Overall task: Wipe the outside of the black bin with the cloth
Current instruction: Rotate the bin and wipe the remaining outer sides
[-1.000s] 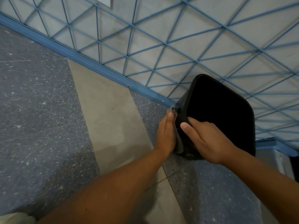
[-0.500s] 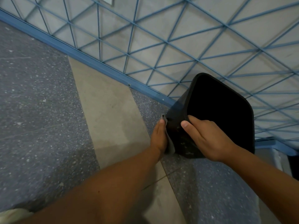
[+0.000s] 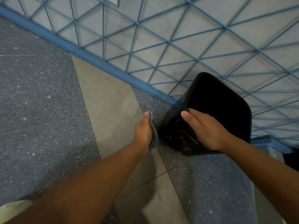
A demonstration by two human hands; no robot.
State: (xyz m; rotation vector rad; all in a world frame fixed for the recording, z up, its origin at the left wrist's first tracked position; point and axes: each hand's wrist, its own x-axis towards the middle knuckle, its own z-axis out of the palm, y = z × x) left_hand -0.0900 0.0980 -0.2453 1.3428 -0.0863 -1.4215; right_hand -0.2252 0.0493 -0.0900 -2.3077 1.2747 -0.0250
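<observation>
- So since a second ago the left hand (image 3: 143,131) is sliding the grey cloth (image 3: 153,135) down the left side of the black bin (image 3: 210,113), from up by the rim to down near the base, and the bin is tipping over a bit more too.
- Bin is sitting on the speckled floor (image 3: 40,110) right against the blue wire grid (image 3: 178,46) on the wall, leaning so its open mouth is facing up and toward the camera.
- Its long axis is running from the rim, up and away, down to the base nearest the person, so the wiped wall is lying just right of the left hand.
- Left hand is the one working: fingers mostly straight and pointing away, cloth trapped between palm and the bin side. Can't tell how tightly it's pressing, the cloth edge looks like it's just about touching the lower corner.
- Right hand (image 3: 205,130) is steadying the bin, thumb lying along the near wall, fingers going over the rim, though I can't see them.
- Near wall is still showing pale specks, so I'd guess that face needs a pass next.
</observation>
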